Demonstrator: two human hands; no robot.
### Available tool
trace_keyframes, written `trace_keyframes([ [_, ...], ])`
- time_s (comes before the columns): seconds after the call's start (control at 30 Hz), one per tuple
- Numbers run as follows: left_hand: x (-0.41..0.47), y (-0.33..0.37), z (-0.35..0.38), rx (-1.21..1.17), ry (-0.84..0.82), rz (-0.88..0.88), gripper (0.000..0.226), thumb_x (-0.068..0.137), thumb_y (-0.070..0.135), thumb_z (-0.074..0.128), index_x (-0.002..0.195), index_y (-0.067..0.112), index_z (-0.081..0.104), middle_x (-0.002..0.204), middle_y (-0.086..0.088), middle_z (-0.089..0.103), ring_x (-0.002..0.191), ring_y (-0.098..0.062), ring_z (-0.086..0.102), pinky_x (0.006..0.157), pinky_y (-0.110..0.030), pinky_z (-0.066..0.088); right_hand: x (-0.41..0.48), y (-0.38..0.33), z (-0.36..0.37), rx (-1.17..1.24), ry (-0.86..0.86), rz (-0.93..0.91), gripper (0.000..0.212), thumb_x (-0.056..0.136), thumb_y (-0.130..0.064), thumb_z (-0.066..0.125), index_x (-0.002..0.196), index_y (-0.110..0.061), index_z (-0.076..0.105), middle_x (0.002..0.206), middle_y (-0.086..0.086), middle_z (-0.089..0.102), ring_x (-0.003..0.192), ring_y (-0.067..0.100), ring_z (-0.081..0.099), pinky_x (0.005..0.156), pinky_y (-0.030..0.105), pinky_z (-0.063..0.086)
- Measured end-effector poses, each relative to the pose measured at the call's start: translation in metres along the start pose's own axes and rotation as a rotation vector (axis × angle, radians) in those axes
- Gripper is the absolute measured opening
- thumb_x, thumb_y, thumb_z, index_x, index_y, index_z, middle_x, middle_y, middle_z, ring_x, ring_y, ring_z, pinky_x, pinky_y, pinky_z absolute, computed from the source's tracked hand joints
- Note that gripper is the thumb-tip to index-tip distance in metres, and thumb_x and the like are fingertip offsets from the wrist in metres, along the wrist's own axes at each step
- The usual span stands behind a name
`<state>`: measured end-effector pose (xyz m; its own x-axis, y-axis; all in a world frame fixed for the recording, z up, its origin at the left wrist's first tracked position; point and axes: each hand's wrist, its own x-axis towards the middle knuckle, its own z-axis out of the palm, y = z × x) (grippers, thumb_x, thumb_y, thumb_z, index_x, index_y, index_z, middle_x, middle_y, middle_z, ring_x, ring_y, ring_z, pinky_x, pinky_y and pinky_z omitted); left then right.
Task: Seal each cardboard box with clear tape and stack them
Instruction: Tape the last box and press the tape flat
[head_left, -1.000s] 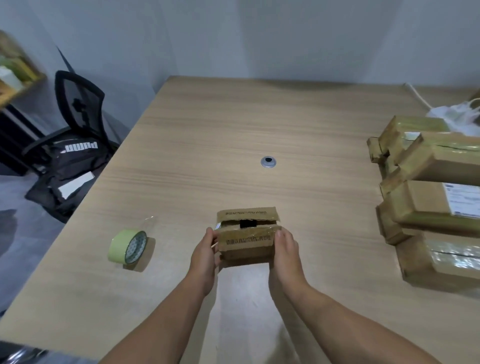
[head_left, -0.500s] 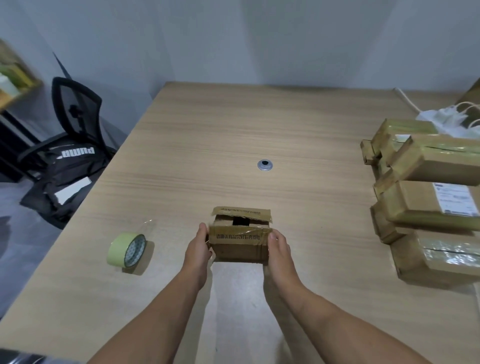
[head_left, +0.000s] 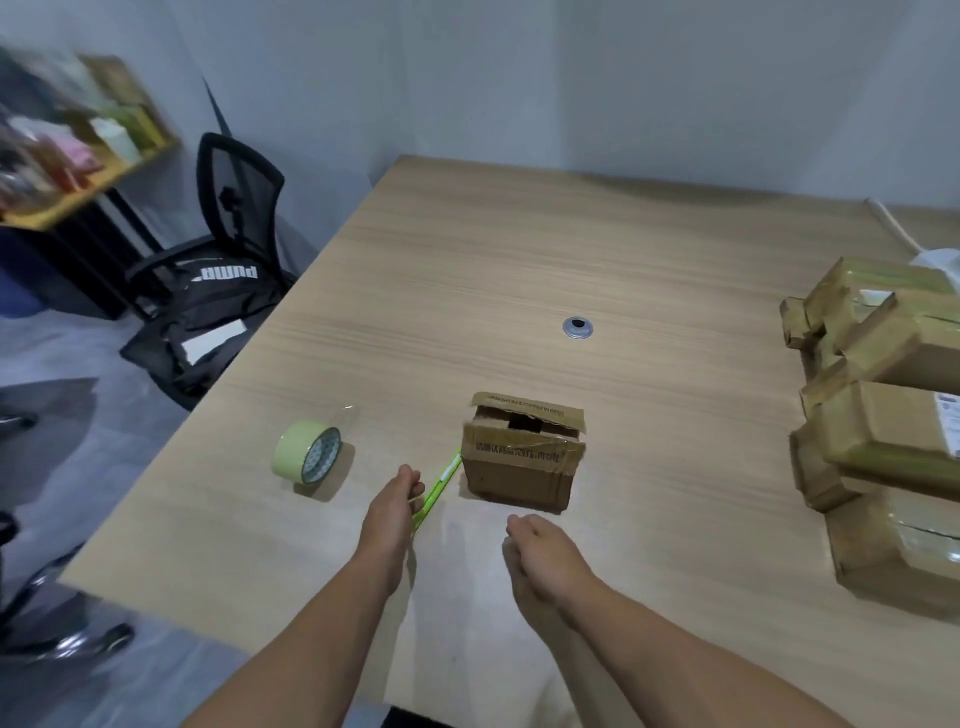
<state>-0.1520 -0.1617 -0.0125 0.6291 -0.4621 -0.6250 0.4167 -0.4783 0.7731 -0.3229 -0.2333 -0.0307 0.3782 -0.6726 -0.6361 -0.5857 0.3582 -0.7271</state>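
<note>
— Item one, what do we log?

— One small cardboard box (head_left: 522, 467), standing on the table (head_left: 519, 249) near its front edge, about mid-width. We note that the top flaps are not flat: a dark gap shows between them, and old wrinkled tape runs across the front flap.

— Hands?

— We record the left hand (head_left: 392, 512) just left of the box, fingers curled round a thin green tool (head_left: 441, 486). The tool's far tip lies just beside the box's lower left corner; we cannot tell whether it touches. The right hand (head_left: 540, 551) sits in front of the box, apart from it, fingers loosely curled, and we see nothing in them.

— Tape?

— One tape roll (head_left: 309, 457), pale green, standing on edge to the left of the left hand, with a clear loose end lifted behind it.

— Further out?

— We list a pile of sealed boxes (head_left: 883, 441) at the table's right edge, well apart from the open one, a round metal grommet (head_left: 578, 328) in the tabletop beyond the box, and a white cable (head_left: 891, 221) at the far right. Off the table to the left we count a chair (head_left: 234, 208) bearing a black bag (head_left: 218, 306), and a blurred shelf (head_left: 78, 171).
</note>
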Motion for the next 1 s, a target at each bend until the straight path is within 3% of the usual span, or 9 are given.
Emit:
trace_keyframes([
  [0.13,0.006,-0.006,-0.04,0.01,0.123,0.002,0.028,0.105,0.038,0.042,0.097,0.019,0.061,0.097,-0.002,0.062,0.086,-0.018,0.057,0.08,-0.034,0.039,0.012,-0.017,0.033,-0.039,-0.12,-0.03,0.032,0.1,-0.045,0.045,0.082,-0.022,0.057,0.08,-0.003,0.056,0.073,0.017,0.05,0.069,0.03,0.037],
  [0.23,0.009,-0.004,-0.073,0.017,0.217,-0.048,0.023,0.102,0.028,0.046,0.087,0.015,0.057,0.081,-0.005,0.055,0.068,-0.019,0.049,0.065,-0.033,0.036,0.022,-0.033,0.058,-0.02,-0.16,-0.012,0.032,0.097,-0.049,0.045,0.081,-0.023,0.057,0.076,-0.005,0.052,0.063,0.013,0.043,0.059,0.027,0.032],
  [0.37,0.022,-0.003,-0.12,0.051,0.354,-0.076,0.024,0.098,0.027,0.05,0.085,0.012,0.062,0.088,-0.011,0.063,0.071,-0.025,0.057,0.079,-0.042,0.049,0.035,-0.058,0.093,-0.015,-0.221,0.035,0.031,0.097,-0.047,0.045,0.078,-0.023,0.048,0.069,-0.003,0.043,0.047,0.013,0.032,0.048,0.022,0.024],
  [0.47,0.037,0.006,-0.143,0.085,0.367,-0.074,0.023,0.1,0.026,0.05,0.083,0.016,0.061,0.095,-0.012,0.064,0.082,-0.028,0.058,0.092,-0.046,0.049,0.047,-0.074,0.116,0.015,-0.222,0.053,0.029,0.098,-0.049,0.044,0.082,-0.024,0.046,0.072,-0.001,0.042,0.05,0.016,0.031,0.049,0.021,0.024],
  [0.57,0.064,0.022,-0.16,0.072,0.34,-0.063,0.021,0.1,0.025,0.05,0.083,0.017,0.061,0.101,-0.013,0.064,0.085,-0.027,0.059,0.094,-0.045,0.049,0.065,-0.091,0.141,0.082,-0.213,0.097,0.026,0.099,-0.045,0.045,0.085,-0.023,0.044,0.073,0.0,0.039,0.053,0.017,0.028,0.049,0.022,0.023],
  [0.67,0.092,0.042,-0.169,-0.007,0.312,-0.086,0.02,0.095,0.026,0.055,0.082,0.012,0.061,0.091,-0.008,0.063,0.081,-0.024,0.057,0.08,-0.038,0.044,0.082,-0.11,0.165,0.163,-0.182,0.176,0.026,0.098,-0.042,0.046,0.081,-0.023,0.044,0.077,0.0,0.041,0.056,0.018,0.029,0.049,0.022,0.024],
  [0.77,0.117,0.062,-0.166,-0.062,0.215,-0.127,0.018,0.099,0.026,0.053,0.091,0.011,0.061,0.09,-0.006,0.058,0.082,-0.024,0.051,0.069,-0.034,0.037,0.098,-0.123,0.185,0.234,-0.155,0.224,0.027,0.097,-0.043,0.048,0.079,-0.023,0.046,0.082,-0.002,0.044,0.061,0.016,0.036,0.05,0.024,0.035],
  [0.9,0.148,0.083,-0.159,0.059,0.01,-0.169,0.031,0.104,0.037,0.048,0.098,0.012,0.065,0.095,-0.006,0.064,0.083,-0.021,0.058,0.075,-0.033,0.045,0.116,-0.139,0.206,0.326,-0.139,0.222,0.021,0.099,-0.041,0.051,0.109,-0.024,0.056,0.111,-0.004,0.059,0.097,0.012,0.058,0.076,0.031,0.05],
  [1.0,0.169,0.091,-0.157,0.228,-0.15,-0.157,0.033,0.103,0.043,0.046,0.099,0.016,0.064,0.103,-0.002,0.067,0.093,-0.02,0.063,0.09,-0.038,0.048,0.129,-0.154,0.221,0.366,-0.112,0.228,0.027,0.096,-0.041,0.053,0.113,-0.02,0.054,0.111,0.002,0.059,0.097,0.021,0.059,0.087,0.038,0.057],
])
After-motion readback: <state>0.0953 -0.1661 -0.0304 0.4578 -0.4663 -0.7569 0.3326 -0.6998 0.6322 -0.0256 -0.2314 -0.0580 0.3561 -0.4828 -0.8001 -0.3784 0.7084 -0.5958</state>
